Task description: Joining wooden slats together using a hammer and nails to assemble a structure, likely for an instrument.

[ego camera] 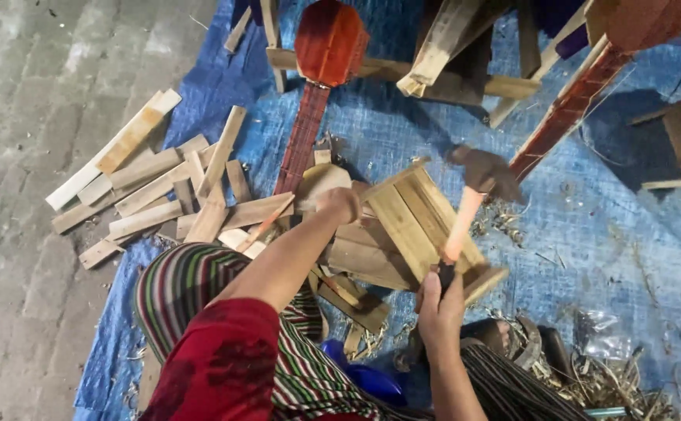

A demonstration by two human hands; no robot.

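The wooden frame (pixel 414 222), a small slatted piece of pale boards, sits tilted on the blue tarp (pixel 629 234) just in front of the person's knees, at the centre of the view. It rests on other loose boards beneath it.

The left hand (pixel 339 204) is closed over the frame's far-left corner, fingers wrapped on the wood, bracing it. The right hand (pixel 439 300) is clenched round the dark grip of a hammer (pixel 465 206); the pale handle rises away from the hand, and the blurred head hangs above the frame's right side, apart from the wood.

Judgement: the step in hand is hammering on the frame, the tool being raised or mid-swing. The next blow calls for a true line onto the slat and a firm brace, with the left fingers kept well off the strike point.

To the left lies a heap of cut wood strips (pixel 161 183), partly on the tarp, partly on the grey floor (pixel 21 117). Farther off lies a red stringed instrument (pixel 321 70). Shavings (pixel 590 374) litter the near right.
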